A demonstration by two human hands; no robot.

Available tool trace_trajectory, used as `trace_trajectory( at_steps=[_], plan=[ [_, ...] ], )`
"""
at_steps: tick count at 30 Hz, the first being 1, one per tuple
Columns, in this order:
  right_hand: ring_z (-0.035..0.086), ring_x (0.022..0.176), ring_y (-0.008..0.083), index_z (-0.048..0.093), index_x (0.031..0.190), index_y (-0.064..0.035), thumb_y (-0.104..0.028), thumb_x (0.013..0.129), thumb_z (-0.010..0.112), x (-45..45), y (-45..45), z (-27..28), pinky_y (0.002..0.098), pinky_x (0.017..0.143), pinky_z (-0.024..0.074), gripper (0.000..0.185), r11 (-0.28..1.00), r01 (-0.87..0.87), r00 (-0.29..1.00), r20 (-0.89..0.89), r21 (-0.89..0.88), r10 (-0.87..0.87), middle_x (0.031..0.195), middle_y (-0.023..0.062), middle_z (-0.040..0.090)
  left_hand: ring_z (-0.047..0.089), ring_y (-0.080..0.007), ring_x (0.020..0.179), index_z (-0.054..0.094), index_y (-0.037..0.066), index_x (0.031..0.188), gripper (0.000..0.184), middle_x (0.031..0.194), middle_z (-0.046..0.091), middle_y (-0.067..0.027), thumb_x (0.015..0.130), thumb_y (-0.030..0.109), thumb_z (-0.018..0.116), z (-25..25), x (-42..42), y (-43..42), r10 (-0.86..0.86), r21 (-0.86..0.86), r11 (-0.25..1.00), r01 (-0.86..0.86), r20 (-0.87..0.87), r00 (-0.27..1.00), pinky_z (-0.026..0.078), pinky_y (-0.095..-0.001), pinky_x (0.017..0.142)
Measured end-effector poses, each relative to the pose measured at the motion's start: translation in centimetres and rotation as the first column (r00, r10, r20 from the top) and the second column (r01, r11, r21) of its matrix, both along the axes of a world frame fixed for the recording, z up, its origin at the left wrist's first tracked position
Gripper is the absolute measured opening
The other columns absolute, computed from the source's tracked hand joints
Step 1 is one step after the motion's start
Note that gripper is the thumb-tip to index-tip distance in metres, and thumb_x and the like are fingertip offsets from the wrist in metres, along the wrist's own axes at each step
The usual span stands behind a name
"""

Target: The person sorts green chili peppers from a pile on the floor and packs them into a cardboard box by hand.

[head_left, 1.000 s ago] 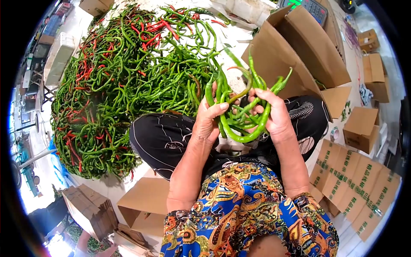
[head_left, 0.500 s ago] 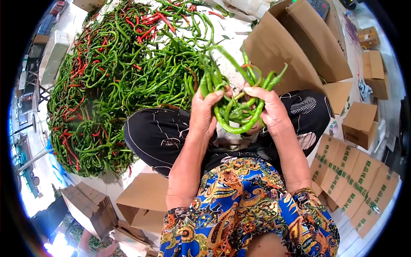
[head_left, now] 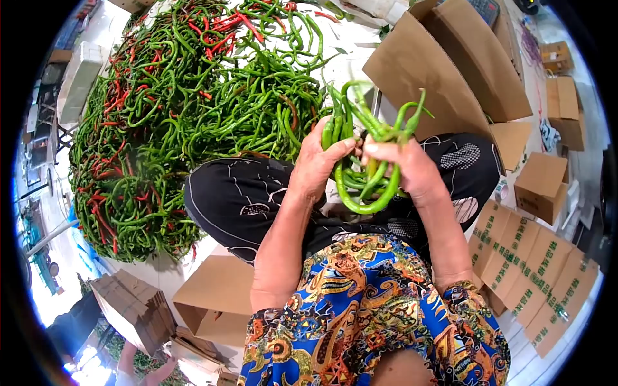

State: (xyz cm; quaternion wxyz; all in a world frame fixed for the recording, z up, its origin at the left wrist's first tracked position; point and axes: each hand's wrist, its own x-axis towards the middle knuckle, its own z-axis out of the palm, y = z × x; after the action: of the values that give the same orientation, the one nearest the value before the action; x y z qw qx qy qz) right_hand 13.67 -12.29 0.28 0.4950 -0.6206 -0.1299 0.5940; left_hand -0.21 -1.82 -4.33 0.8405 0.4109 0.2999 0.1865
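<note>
Long curled green peppers (head_left: 364, 204) hang in a loose bundle between my two hands, above my lap. My left hand (head_left: 320, 157) is closed round the left side of the bundle, thumb across the stems. On the right side, my right hand (head_left: 405, 162) grips more of the same peppers, its fingers partly hidden and slightly blurred. The two hands are close together, with pepper tips sticking up above both. To the left spreads a large pile of green and red peppers (head_left: 193, 109), reaching my knee.
An open cardboard box (head_left: 428, 77) stands beyond my right knee, and another (head_left: 215, 286) lies at lower left. Flattened printed cardboard (head_left: 534, 270) is at right, near small boxes (head_left: 544, 186). Stacked cardboard (head_left: 134, 309) and another person's arm (head_left: 125, 360) show at bottom left.
My right hand has turned inward and moved closer to my left hand. A reddish-brown pepper seen earlier across the bundle no longer shows there. The view has shifted slightly.
</note>
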Motion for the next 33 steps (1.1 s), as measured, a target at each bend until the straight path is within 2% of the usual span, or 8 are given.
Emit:
trace_trajectory(
  at_steps=[3,6,11,13,16,24,30,33],
  plan=[
    [0.059,0.068,0.0151,0.063,0.098,0.0017,-0.016,0.086,0.061,2.7,-1.0,-3.0,0.0265,0.066,0.0507,0.021,0.981,0.165,0.833,-0.547,0.101,-0.084,0.077,0.0095,0.064,0.062,-0.0149,0.077,0.050,0.001,0.119,0.041,0.092,0.065,-0.0094,0.082,0.009,0.066,0.8,-0.2,0.4,0.049,-0.141,0.989,-0.040,0.057,0.997,0.052,-0.0293,0.074],
    [0.059,0.070,0.0108,0.066,0.097,0.0027,-0.016,0.085,0.065,1.1,-1.7,-3.6,0.0207,0.059,0.0453,0.022,0.933,0.359,0.840,-0.444,0.027,-0.311,0.086,0.0080,0.066,0.060,-0.0150,0.073,0.044,0.001,0.128,0.049,0.089,0.061,-0.0098,0.084,0.008,0.063,-0.3,-0.2,0.9,0.216,-0.310,0.937,-0.163,0.146,0.965,0.052,-0.0254,0.065],
    [0.056,0.076,0.0118,0.057,0.116,0.0011,-0.006,0.085,0.062,1.6,-2.0,-3.8,0.0285,0.073,0.0497,0.032,0.893,0.423,0.735,-0.635,0.153,-0.240,0.096,0.0036,0.061,0.060,-0.0143,0.071,0.047,-0.001,0.127,0.044,0.087,0.061,-0.0096,0.087,0.008,0.061,-1.2,-0.2,1.1,0.240,-0.422,0.895,-0.143,0.187,0.952,0.053,-0.0244,0.064],
    [0.058,0.086,0.0163,0.054,0.120,0.0015,-0.010,0.083,0.066,1.7,-1.8,-3.7,0.0345,0.086,0.0480,0.040,0.915,0.322,0.815,-0.563,0.242,-0.138,0.101,0.0082,0.061,0.060,-0.0150,0.070,0.047,-0.001,0.128,0.044,0.087,0.061,-0.0101,0.087,0.009,0.061,-1.0,-0.2,1.1,0.228,-0.407,0.903,-0.140,0.178,0.957,0.053,-0.0245,0.064],
    [0.057,0.087,0.0145,0.051,0.123,0.0032,-0.007,0.078,0.066,0.1,-0.6,0.5,0.0276,0.081,0.0458,0.048,0.964,0.155,0.955,-0.281,0.216,-0.091,0.096,0.0063,0.061,0.060,-0.0154,0.070,0.047,-0.001,0.127,0.043,0.087,0.062,-0.0105,0.088,0.010,0.061,-1.5,-0.3,1.1,0.223,-0.412,0.904,-0.117,0.220,0.950,0.054,-0.0247,0.064],
    [0.059,0.085,0.0109,0.061,0.113,0.0002,-0.006,0.079,0.065,0.2,-1.7,-1.0,0.0239,0.077,0.0483,0.035,0.984,-0.002,0.964,-0.263,0.178,0.050,0.094,0.0047,0.064,0.060,-0.0130,0.065,0.051,0.002,0.122,0.036,0.084,0.061,-0.0081,0.089,0.012,0.061,-1.0,-0.1,1.1,0.056,-0.320,0.947,-0.018,0.110,0.992,0.052,-0.0233,0.058],
    [0.059,0.083,0.0130,0.055,0.121,0.0018,-0.009,0.081,0.065,2.3,-2.0,-0.9,0.0245,0.078,0.0474,0.043,0.970,0.206,0.917,-0.371,0.132,-0.145,0.096,0.0066,0.063,0.063,-0.0166,0.080,0.050,0.001,0.122,0.036,0.092,0.062,-0.0095,0.091,0.014,0.061,-1.7,0.1,0.7,0.272,-0.458,0.879,-0.136,0.246,0.930,0.055,-0.0316,0.074],
    [0.057,0.095,0.0140,0.051,0.130,-0.0020,-0.005,0.080,0.065,0.2,-1.4,-0.7,0.0273,0.090,0.0457,0.051,0.970,-0.023,0.987,-0.151,0.241,0.061,0.104,0.0062,0.061,0.064,-0.0206,0.085,0.052,0.002,0.120,0.031,0.100,0.062,-0.0106,0.094,0.019,0.057,-2.7,0.7,0.0,0.252,-0.428,0.890,-0.154,0.183,0.950,0.056,-0.0347,0.076]
  ],
)
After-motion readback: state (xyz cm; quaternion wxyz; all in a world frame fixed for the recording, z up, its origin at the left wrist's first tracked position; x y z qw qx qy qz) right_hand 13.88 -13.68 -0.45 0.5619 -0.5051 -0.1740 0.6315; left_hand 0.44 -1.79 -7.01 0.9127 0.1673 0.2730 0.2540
